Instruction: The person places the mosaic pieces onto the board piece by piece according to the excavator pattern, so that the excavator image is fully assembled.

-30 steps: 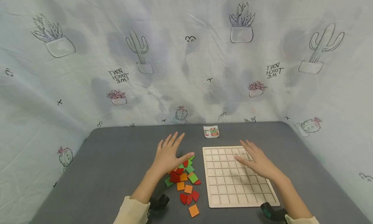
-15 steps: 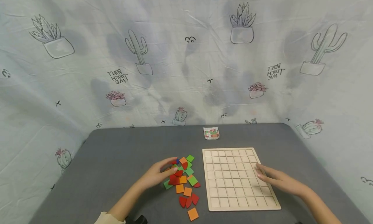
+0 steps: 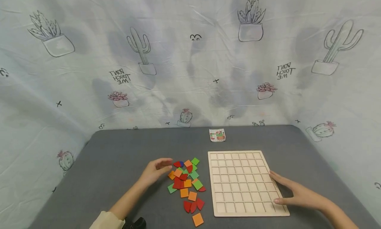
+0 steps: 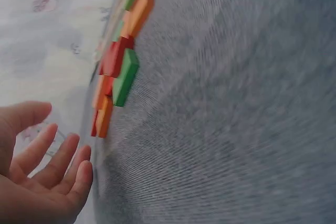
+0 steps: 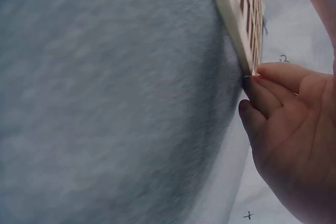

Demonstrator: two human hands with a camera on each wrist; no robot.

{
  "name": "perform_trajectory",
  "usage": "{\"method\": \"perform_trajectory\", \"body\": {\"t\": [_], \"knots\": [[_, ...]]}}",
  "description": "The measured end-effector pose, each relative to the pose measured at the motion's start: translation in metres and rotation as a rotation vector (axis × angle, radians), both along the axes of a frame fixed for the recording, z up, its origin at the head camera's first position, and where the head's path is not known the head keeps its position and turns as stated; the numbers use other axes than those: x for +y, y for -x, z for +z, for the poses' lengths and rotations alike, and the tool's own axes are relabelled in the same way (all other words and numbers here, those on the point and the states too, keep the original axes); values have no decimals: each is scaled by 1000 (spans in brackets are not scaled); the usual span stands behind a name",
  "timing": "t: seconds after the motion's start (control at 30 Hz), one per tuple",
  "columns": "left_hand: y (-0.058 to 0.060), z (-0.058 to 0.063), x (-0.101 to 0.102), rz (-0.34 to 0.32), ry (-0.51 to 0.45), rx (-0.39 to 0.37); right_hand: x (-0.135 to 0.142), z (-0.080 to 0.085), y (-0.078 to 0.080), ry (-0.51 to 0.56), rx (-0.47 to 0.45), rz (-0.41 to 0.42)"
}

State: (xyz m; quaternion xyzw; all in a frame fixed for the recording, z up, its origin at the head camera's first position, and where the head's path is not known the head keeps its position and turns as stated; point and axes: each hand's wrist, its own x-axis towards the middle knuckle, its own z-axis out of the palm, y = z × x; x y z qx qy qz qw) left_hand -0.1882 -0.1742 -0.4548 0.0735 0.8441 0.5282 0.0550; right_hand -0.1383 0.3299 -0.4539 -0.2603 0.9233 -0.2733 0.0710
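Observation:
A pale wooden grid board (image 3: 241, 182) lies flat on the table. My right hand (image 3: 297, 192) is at its right edge, fingers extended along the rim and thumb over the near right corner. In the right wrist view, the fingertips of the right hand (image 5: 299, 124) meet the edge of the board (image 5: 231, 3). Left of the board are loose red, orange and green tiles (image 3: 187, 183), some overlapping. My left hand (image 3: 154, 171) hovers just left of them, fingers loosely bent and holding nothing. A green tile (image 4: 126, 77) shows beyond the left hand (image 4: 47, 182) in the left wrist view.
A small picture card (image 3: 217, 135) with coloured shapes lies behind the board. Separate from the pile, an orange square (image 3: 197, 219) sits near the front. The grey table (image 3: 125, 153) ends at a printed cloth backdrop (image 3: 166, 57).
Both hands have come down from above the table. The left reached over the tiles, then drew back left. The right moved from over the board to its right edge.

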Motion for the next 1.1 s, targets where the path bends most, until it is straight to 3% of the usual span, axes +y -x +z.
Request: {"method": "perform_trajectory", "body": {"t": [0.1,0.27,0.43,0.8,1.1], "knots": [[7,-3,5,36,55,13,5,-2,-4,59,23,58],[20,-5,19,82,230,103,7,-5,-8,173,-28,110],[29,-6,28,86,334,176,7,-6,-8,183,-15,131],[35,-5,32,25,372,205,7,-10,-10,199,0,101],[39,-4,28,-28,362,156,4,-9,-9,151,122,107]]}}
